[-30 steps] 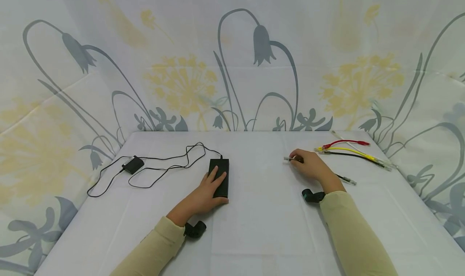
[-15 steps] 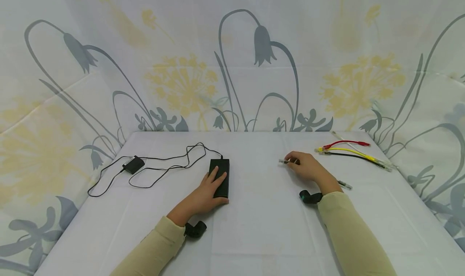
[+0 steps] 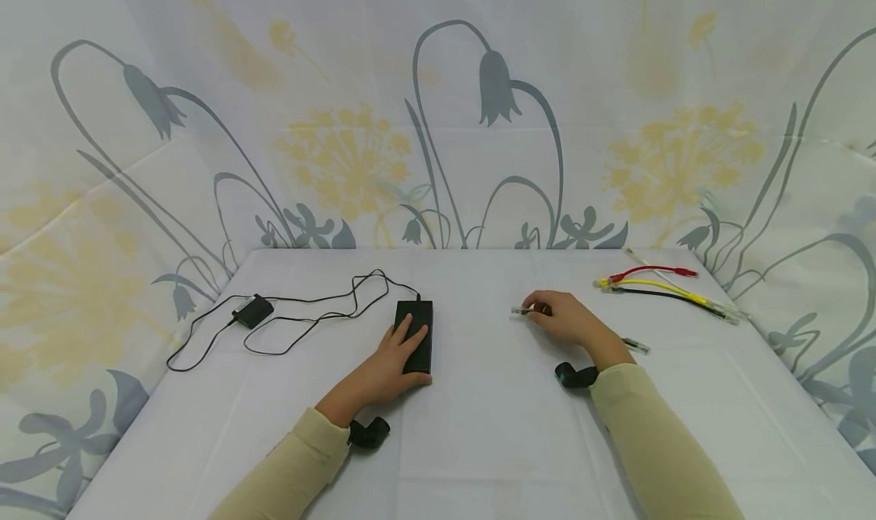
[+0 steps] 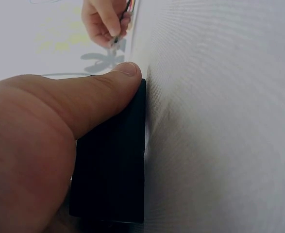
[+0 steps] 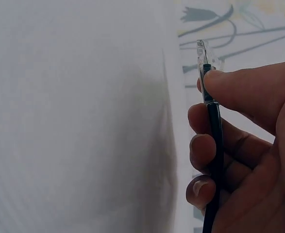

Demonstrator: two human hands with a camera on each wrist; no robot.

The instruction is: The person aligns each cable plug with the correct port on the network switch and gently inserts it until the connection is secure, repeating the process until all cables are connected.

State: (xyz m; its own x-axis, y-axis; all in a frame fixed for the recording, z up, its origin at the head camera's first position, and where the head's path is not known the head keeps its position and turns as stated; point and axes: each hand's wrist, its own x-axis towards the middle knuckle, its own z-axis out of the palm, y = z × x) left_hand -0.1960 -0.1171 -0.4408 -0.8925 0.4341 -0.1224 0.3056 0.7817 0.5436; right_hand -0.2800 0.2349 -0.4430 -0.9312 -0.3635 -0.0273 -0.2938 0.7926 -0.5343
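Observation:
A flat black box (image 3: pixel 414 336) lies on the white table with a thin cord in its far end. My left hand (image 3: pixel 386 364) rests on it, fingers straight and spread over the top, thumb stretched along the near end. My right hand (image 3: pixel 561 316) pinches a short black network cable (image 5: pixel 214 128) just behind its clear plug (image 5: pixel 201 51), between thumb and index finger. In the right wrist view the other fingers curl around the cable. The clear plug points left toward the box, apart from it. The cable's other end (image 3: pixel 636 345) trails behind the wrist.
A small black power adapter (image 3: pixel 252 311) lies on the left, its thin cord (image 3: pixel 311 318) looping across to the box. At the back right lie several short network cables: red (image 3: pixel 650 268), yellow (image 3: pixel 660 286), black (image 3: pixel 674 296) and white. A flowered cloth (image 3: pixel 452 163) hangs behind the table.
My right hand has moved left and slightly nearer with the black cable, and the trailing end has slid along. My left hand has stayed on the box.

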